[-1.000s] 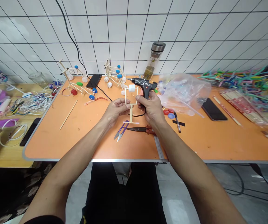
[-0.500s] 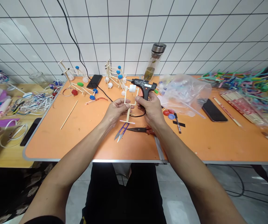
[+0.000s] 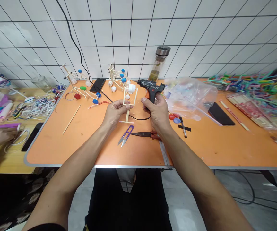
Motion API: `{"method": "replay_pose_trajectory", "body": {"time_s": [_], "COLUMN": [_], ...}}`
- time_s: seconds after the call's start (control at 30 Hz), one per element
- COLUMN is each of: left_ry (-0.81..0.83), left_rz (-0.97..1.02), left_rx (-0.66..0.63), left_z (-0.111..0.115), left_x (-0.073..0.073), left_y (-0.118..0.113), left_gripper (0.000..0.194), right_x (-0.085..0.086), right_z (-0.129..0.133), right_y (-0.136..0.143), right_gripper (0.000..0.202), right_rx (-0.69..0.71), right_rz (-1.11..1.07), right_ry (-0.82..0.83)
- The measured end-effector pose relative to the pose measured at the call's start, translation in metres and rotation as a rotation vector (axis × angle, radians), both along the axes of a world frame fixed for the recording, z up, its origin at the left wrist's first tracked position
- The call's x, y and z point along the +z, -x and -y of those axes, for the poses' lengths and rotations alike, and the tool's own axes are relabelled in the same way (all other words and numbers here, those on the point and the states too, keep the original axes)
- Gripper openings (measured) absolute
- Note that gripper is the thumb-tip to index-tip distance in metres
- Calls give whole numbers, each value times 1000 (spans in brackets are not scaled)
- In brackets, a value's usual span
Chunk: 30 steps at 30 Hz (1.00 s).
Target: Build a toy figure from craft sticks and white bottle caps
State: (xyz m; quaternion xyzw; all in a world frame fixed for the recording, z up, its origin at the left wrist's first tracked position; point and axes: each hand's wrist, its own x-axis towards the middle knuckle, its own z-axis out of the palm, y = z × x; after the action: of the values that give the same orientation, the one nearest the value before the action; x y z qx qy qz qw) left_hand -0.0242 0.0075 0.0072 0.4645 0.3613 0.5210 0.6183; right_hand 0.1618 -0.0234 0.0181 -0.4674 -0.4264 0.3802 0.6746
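Between its thumb and fingers, my left hand [image 3: 116, 112] pinches a small wooden stick frame [image 3: 127, 113] with two uprights, a crossbar and a stem ending in a crosspiece. A white cylindrical piece [image 3: 130, 88] sits near the top of the uprights. My right hand [image 3: 157, 110] is wrapped round the handle of a black glue gun [image 3: 152, 88], whose nozzle points left, just above the frame. Below the hands, purple-handled thread snips [image 3: 126, 135] and dark pliers [image 3: 143, 134] lie on the orange table [image 3: 80, 150].
Stick models with coloured caps [image 3: 80, 87] stand at the back left. A tea bottle [image 3: 159, 64] stands behind the glue gun, beside a clear plastic bag [image 3: 188, 93]. Phones, bottle caps and a marker lie about. Another person's hand [image 3: 0, 138] is at the far left.
The stick frame and my left hand have shifted slightly left, and my right hand no longer touches the frame. The glue gun has moved slightly right. The other person's hand reaches further in.
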Motion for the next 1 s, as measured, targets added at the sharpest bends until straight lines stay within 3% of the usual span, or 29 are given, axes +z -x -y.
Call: {"method": "replay_pose_trajectory", "body": {"time_s": [0.37,0.6,1.0], "left_ry": [-26,-30,-82], "left_rz": [2,-28,-32], "left_rx": [14,23,25], "left_z": [-4,-4,-8], "left_x": [0,-2,-7], "left_y": [3,6,7], "left_gripper": [52,49,58], "right_x": [4,13,-8], "right_z": [-2,9,19], "right_y": [-8,-8,-2], "right_gripper": [53,51,39], "right_rx": [-75,-103,-336], "right_rz": [-57,71,723], "right_ry": [-59,-174,-473]}}
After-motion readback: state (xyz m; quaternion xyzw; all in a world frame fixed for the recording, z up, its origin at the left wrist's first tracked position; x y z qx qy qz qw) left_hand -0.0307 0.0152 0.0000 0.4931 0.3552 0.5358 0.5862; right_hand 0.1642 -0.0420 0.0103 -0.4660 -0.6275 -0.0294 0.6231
